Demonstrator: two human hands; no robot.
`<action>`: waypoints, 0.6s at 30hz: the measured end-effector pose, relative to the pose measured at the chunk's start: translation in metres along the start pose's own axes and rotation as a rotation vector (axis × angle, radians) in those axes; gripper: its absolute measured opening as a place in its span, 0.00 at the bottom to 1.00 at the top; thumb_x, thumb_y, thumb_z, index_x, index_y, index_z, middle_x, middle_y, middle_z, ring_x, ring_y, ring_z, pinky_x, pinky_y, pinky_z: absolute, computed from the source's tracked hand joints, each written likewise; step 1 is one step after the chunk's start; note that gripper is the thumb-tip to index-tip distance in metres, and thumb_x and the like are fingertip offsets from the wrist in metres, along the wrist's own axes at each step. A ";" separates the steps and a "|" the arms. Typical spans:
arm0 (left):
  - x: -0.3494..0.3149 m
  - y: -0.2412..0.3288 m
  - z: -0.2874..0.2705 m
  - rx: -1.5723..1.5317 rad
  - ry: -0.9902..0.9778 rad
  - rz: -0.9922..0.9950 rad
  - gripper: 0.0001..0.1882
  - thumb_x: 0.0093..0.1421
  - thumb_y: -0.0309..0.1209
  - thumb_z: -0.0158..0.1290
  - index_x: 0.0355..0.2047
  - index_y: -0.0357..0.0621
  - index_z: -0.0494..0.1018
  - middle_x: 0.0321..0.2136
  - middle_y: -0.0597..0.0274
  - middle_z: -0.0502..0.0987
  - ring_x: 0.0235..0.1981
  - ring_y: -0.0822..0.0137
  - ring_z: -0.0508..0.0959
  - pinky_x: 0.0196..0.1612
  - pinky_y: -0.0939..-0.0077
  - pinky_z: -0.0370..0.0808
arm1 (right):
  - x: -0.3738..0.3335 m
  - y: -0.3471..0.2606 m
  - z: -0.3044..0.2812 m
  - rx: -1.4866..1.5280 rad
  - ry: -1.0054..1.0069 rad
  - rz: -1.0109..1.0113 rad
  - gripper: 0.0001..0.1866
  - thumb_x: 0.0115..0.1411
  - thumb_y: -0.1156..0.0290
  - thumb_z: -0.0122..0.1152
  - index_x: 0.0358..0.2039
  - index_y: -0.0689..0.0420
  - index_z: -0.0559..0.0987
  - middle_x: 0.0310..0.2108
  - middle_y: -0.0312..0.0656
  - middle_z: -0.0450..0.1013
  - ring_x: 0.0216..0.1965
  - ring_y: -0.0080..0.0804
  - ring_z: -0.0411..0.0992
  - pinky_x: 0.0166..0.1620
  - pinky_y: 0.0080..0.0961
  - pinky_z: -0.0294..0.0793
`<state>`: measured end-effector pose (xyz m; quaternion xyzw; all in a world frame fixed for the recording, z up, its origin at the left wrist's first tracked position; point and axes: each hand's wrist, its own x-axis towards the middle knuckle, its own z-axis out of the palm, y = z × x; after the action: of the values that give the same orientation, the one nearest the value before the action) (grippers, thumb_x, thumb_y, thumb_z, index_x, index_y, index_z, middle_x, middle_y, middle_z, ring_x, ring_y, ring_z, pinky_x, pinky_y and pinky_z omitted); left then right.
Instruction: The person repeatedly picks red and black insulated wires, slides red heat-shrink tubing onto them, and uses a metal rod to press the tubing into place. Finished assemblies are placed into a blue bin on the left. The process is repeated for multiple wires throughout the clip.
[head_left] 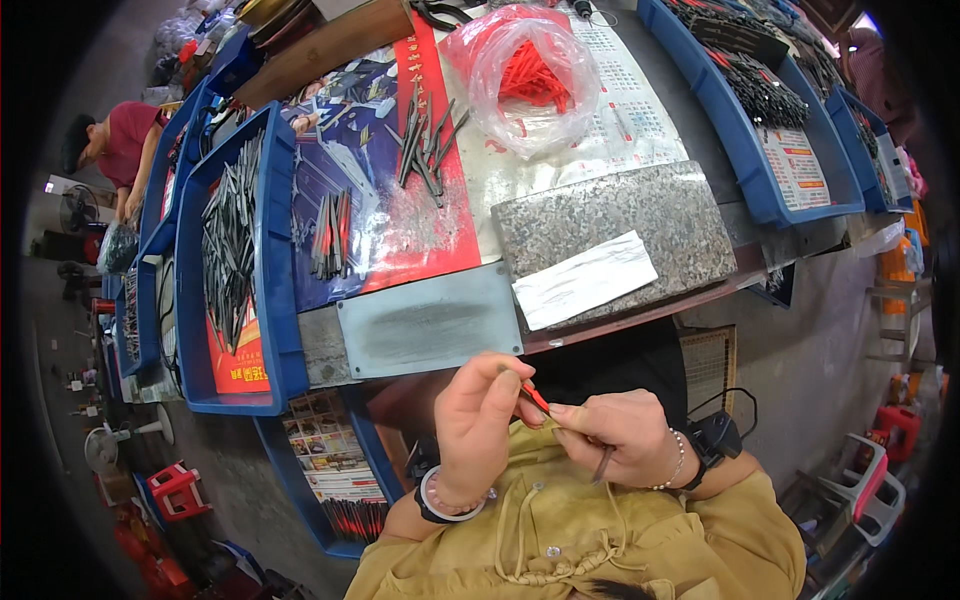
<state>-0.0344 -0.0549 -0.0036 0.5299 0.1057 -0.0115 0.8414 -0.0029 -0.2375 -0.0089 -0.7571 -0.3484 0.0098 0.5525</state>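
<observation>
My left hand (pixel 476 420) and my right hand (pixel 628 432) meet in front of my body, just off the table's near edge. Between them is a slim dark metal piece with a bright red part (pixel 537 397). Left thumb and fingers pinch its upper end. The right thumb and fingers grip it lower down, and a thin dark end (pixel 603 463) sticks out below that hand; whether it belongs to the same piece is hidden. Beyond the hands lie a grey-blue plate with a dark smudge (pixel 430 325) and a folded white paper (pixel 585 280) on a speckled stone slab (pixel 630 215).
A clear plastic bag (pixel 490 120) holds small red pieces (pixel 533 80). Loose dark slim pieces (pixel 425 150) and a red-and-black bunch (pixel 330 235) lie left of it. Blue trays (pixel 285 250) of similar pieces flank the table. Another person (pixel 125 150) works at the far left.
</observation>
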 end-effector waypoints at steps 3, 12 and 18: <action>-0.001 0.000 0.000 0.011 0.006 -0.002 0.10 0.71 0.28 0.48 0.42 0.32 0.72 0.32 0.61 0.74 0.25 0.74 0.76 0.31 0.83 0.73 | 0.001 0.001 -0.004 0.068 -0.020 0.014 0.23 0.45 0.84 0.66 0.45 0.63 0.79 0.16 0.39 0.66 0.16 0.33 0.68 0.20 0.26 0.68; 0.009 0.018 -0.007 0.112 -0.066 -0.234 0.07 0.68 0.23 0.49 0.39 0.30 0.74 0.34 0.58 0.77 0.29 0.71 0.81 0.34 0.81 0.79 | 0.003 0.007 -0.016 -0.256 -0.069 -0.210 0.22 0.43 0.80 0.65 0.43 0.64 0.81 0.20 0.36 0.67 0.18 0.29 0.69 0.19 0.24 0.68; 0.022 0.030 -0.024 0.364 -0.386 -0.488 0.13 0.68 0.25 0.50 0.47 0.28 0.77 0.33 0.60 0.79 0.29 0.77 0.78 0.33 0.84 0.77 | 0.022 0.012 -0.051 -0.520 -0.305 -0.465 0.14 0.44 0.73 0.63 0.34 0.59 0.82 0.21 0.31 0.63 0.19 0.20 0.63 0.18 0.18 0.62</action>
<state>-0.0129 -0.0177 0.0089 0.6184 0.0646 -0.3304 0.7101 0.0404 -0.2702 0.0092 -0.7626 -0.5800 -0.0920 0.2712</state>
